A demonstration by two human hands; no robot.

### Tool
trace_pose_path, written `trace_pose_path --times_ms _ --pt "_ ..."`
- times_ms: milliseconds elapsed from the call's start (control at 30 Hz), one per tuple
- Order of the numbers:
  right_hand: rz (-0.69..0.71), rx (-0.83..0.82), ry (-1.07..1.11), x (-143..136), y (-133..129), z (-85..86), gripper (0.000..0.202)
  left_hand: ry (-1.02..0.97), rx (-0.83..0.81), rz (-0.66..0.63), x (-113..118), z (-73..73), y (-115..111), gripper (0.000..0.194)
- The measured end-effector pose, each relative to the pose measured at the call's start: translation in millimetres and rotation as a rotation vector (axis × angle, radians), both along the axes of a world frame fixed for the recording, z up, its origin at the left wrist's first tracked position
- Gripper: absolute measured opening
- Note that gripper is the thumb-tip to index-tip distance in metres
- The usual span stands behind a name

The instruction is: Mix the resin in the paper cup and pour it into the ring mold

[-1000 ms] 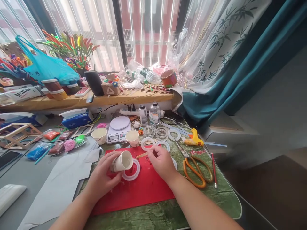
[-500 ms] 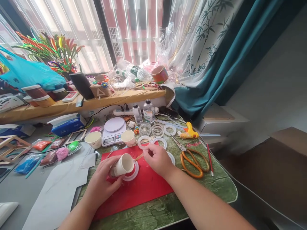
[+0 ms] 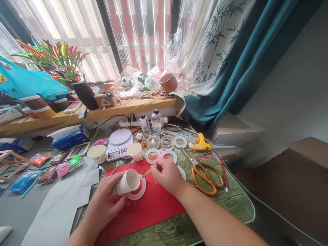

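Note:
My left hand (image 3: 106, 196) is wrapped round a paper cup (image 3: 131, 180), tilted with its mouth toward the right. Under the cup's rim a white ring mold (image 3: 141, 193) lies on the red sheet (image 3: 153, 205), partly hidden by the cup. Between the fingertips of my right hand (image 3: 167, 176) is a thin wooden stick (image 3: 147, 173), its tip close to the cup's mouth and above the ring mold. More pale ring molds, such as this one (image 3: 153, 155), lie just beyond my right hand, one of them partly behind it.
Two paper cups, one (image 3: 135, 152) near a kitchen scale (image 3: 120, 145), stand behind the sheet. Two clear bottles (image 3: 157, 123) stand farther back. Scissors (image 3: 205, 174), a yellow glue gun (image 3: 201, 143) and a red pencil (image 3: 224, 174) lie at the right. Bagged colored clay (image 3: 63, 169) lies left.
The view has shifted slightly, so things sit a little lower and to the left. Both hands keep their hold on the cup and the stick, with little movement.

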State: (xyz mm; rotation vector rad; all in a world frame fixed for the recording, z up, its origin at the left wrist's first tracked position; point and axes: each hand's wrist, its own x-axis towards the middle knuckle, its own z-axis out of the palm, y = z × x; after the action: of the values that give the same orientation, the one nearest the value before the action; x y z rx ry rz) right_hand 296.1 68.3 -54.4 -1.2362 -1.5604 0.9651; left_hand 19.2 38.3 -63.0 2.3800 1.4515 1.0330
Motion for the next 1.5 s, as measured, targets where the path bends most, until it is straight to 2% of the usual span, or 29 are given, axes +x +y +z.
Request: trace_pose_path --times_ms 333,833,1500 --pt "0.026 0.001 0.015 0 -2 8.3 0.03 0.001 -0.004 0.022 1 2.2 0 0.048" --pt "0.045 0.06 -0.071 -2 -3 8.7 0.03 0.007 -0.015 -0.028 3 1.9 1 0.048" --pt "-0.005 0.109 -0.065 -1 -3 8.5 0.028 0.051 0.015 -0.058 8 6.4 1 0.041"
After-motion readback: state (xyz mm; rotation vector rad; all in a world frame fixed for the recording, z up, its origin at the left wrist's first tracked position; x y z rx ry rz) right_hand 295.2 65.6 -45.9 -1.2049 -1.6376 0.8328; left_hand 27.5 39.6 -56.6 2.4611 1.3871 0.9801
